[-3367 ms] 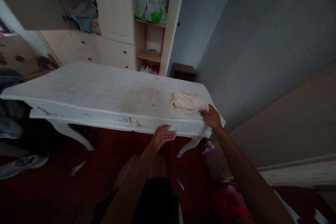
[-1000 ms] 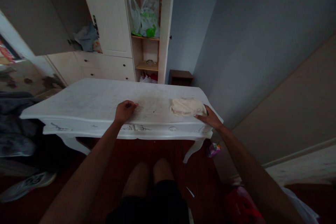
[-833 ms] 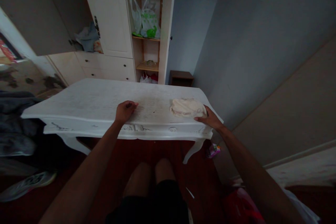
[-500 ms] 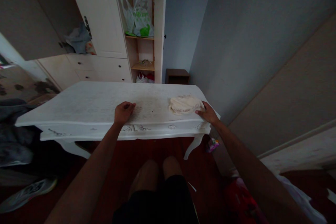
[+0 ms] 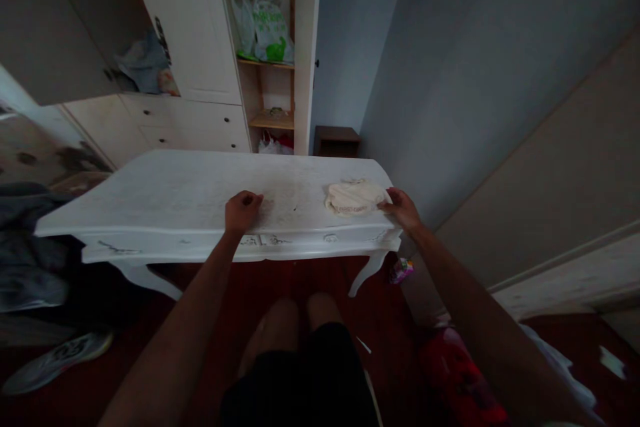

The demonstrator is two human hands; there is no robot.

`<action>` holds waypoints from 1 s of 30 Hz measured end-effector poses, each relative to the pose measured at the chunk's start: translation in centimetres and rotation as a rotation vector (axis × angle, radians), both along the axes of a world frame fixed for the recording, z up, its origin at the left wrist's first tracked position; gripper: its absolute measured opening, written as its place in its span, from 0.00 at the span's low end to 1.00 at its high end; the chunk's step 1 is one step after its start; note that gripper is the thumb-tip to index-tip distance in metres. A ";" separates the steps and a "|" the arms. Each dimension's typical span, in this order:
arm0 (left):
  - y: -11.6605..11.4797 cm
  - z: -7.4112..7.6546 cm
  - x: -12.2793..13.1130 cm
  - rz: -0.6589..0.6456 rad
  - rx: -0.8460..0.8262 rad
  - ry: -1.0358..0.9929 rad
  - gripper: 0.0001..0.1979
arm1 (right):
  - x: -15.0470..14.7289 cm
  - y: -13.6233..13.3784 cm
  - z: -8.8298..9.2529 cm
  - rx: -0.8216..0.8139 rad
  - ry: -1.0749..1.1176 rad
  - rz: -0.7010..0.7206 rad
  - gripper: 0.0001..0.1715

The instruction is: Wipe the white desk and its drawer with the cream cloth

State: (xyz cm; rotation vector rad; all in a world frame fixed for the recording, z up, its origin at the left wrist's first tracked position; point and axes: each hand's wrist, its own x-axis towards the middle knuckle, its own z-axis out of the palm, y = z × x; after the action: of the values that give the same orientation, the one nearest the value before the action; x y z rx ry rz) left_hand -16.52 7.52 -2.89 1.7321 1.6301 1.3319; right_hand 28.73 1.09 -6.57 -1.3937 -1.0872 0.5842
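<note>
A cream cloth pouch or folded cloth [image 5: 354,198] with dark lettering along its front edge lies crumpled on the right part of a white table [image 5: 190,180]. My right hand [image 5: 401,209] is at its right end, thumb and fingers closed around the edge. To the left, my left hand [image 5: 243,211] rests on the tabletop near the front edge. Its fingers are curled into a loose fist with the thumb against them; whatever may be inside is hidden. Between the hands, a tiny dark speck [image 5: 295,209] sits on greyish, smudged paint.
Behind the table stands an open wardrobe with plastic bags [image 5: 273,30] on a shelf. A low brown cabinet [image 5: 337,136] is by the wall. A shoe [image 5: 60,361] lies on the red floor at left, and a small pink packet [image 5: 401,271] beside the right table leg.
The view has shifted slightly. My right hand has changed its hold at the cloth's right end, its thumb closer to the fingers. My left hand stays curled in nearly the same place.
</note>
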 end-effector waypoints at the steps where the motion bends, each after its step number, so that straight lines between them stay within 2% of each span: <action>1: 0.0 0.0 0.0 -0.002 0.004 0.000 0.13 | -0.1 -0.1 0.0 0.011 0.045 -0.005 0.36; 6: -0.1 0.0 0.1 -0.015 0.011 -0.006 0.12 | -0.6 -0.4 0.3 0.035 0.132 -0.038 0.32; 14: -0.4 0.3 -0.1 0.007 -0.016 -0.066 0.12 | -0.9 -0.6 0.7 0.019 0.099 -0.120 0.25; 23: -0.4 0.0 -0.2 0.006 -0.026 -0.055 0.14 | -0.4 -1.1 0.3 -0.001 -0.023 -0.167 0.25; 30: -0.3 0.0 -0.2 0.004 -0.017 -0.036 0.13 | -1.0 -1.5 1.0 -0.019 0.035 -0.161 0.28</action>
State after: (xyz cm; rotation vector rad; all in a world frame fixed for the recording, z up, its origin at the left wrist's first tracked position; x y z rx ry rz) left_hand -16.69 7.25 -2.90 1.6858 1.6210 1.3393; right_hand 27.72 -0.41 -5.61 -1.4669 -0.9332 0.5010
